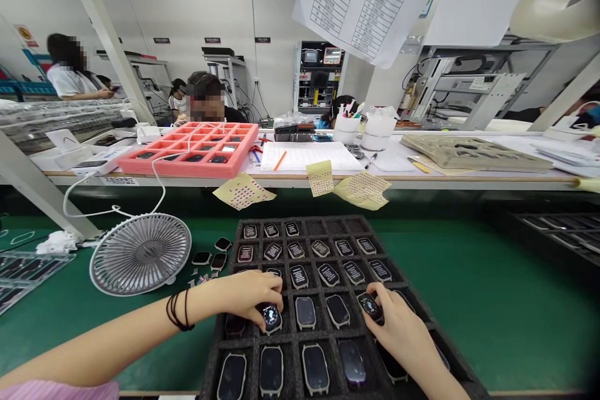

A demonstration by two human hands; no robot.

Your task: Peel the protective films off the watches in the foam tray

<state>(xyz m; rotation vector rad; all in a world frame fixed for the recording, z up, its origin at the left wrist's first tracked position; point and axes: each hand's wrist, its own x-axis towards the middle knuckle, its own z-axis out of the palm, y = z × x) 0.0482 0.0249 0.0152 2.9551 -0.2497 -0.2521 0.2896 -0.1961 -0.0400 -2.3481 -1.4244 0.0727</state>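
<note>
A black foam tray (285, 337) with square compartments holds rows of strapless smartwatch bodies. My left hand (255, 297), with dark bands round its wrist, pinches a lit smartwatch (271, 317) at its compartment in the second row from the front. Farther right in that row, my right hand (398, 319) grips another lit smartwatch (369, 306) between thumb and fingers. Between the hands lie two watches with dark screens, one of them a smartwatch (305, 312). Watches in the back rows, such as a smartwatch (329, 274), show white text. My right forearm hides part of the tray's right side.
On the green bench, a grey fan (140, 254) stands left of the tray, near several loose watches (218, 262). A second dark tray (557, 228) sits at the right. The shelf above bears a pink foam tray (187, 165) and papers. Several people are beyond it.
</note>
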